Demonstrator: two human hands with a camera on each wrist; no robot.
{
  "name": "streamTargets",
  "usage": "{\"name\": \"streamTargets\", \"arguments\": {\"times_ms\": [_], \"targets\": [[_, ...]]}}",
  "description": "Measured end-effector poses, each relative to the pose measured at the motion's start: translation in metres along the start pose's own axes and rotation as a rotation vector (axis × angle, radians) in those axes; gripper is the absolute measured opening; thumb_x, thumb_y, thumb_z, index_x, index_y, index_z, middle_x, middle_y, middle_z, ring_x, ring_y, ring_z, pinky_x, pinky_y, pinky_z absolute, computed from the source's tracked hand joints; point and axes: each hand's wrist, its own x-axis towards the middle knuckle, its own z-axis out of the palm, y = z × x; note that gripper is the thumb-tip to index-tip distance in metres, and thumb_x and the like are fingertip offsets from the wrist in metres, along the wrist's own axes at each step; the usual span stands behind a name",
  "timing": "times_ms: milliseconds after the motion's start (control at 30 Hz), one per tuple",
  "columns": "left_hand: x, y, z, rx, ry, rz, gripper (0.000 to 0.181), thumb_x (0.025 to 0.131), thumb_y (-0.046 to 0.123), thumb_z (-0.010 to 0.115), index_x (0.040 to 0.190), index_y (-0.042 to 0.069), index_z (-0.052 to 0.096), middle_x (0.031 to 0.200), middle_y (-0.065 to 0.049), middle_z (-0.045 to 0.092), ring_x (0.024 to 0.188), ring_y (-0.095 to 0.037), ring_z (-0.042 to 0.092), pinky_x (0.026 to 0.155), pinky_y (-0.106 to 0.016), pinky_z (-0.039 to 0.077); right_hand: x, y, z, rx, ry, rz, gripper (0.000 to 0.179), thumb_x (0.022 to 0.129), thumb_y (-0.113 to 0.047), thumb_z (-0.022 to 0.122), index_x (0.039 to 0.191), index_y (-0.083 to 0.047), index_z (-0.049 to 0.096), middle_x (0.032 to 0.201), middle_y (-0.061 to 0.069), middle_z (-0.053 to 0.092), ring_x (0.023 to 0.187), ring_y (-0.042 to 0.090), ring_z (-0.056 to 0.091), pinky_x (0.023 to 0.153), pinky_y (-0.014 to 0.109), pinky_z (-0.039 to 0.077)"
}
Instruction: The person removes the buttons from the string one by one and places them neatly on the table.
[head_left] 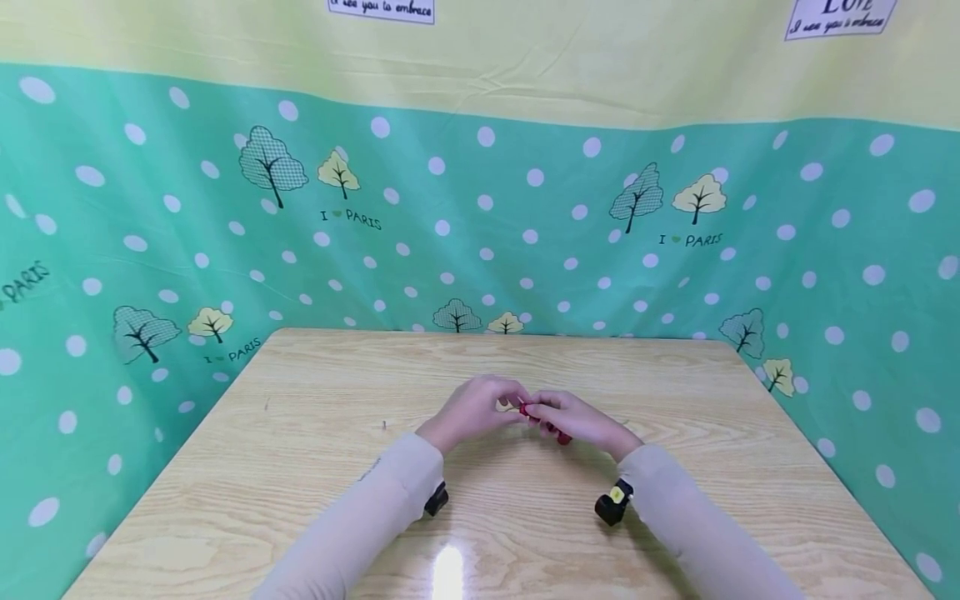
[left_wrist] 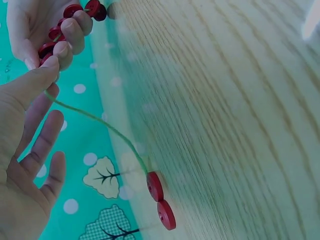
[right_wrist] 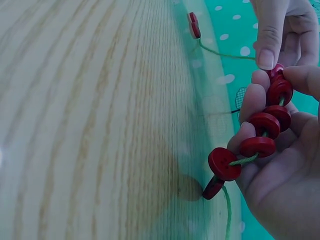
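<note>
Red buttons (right_wrist: pixel 265 124) are threaded on a green string (left_wrist: pixel 100 118) held between both hands. My right hand (head_left: pixel 577 419) cradles several of them along its fingers, its thumb pressed on the buttons at the upper end. Close against it, my left hand (head_left: pixel 480 406) pinches the string with thumb and index finger, the other fingers spread. Past the left hand the string runs on to two more red buttons (left_wrist: pixel 156 187) that hang over the table in the left wrist view. Beyond the right hand's fingers, one red button (right_wrist: pixel 224 164) dangles with the string trailing below.
The hands work above a wooden table (head_left: pixel 337 375). A green polka-dot cloth (head_left: pixel 487 250) with printed trees hangs behind and at both sides. Black wrist cameras (head_left: pixel 613 502) sit at the sleeve cuffs. One tiny dark speck (head_left: pixel 385 425) shows on the tabletop left of the hands.
</note>
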Motion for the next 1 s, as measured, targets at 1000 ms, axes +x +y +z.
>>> {"name": "streamTargets", "arguments": {"times_ms": [1000], "targets": [[-0.0018, -0.0003, -0.0045, 0.058, -0.006, -0.038, 0.022, 0.087, 0.027, 0.08, 0.109, 0.023, 0.078, 0.093, 0.015, 0.073, 0.089, -0.001, 0.063, 0.084, -0.029, 0.051, -0.0027, 0.0033, -0.0032, -0.013, -0.011, -0.004, 0.04, 0.106, -0.039, 0.05, 0.119, -0.004, 0.062, 0.101, 0.012, 0.064, 0.082, 0.021, 0.057, 0.067, 0.033, 0.045]]}}
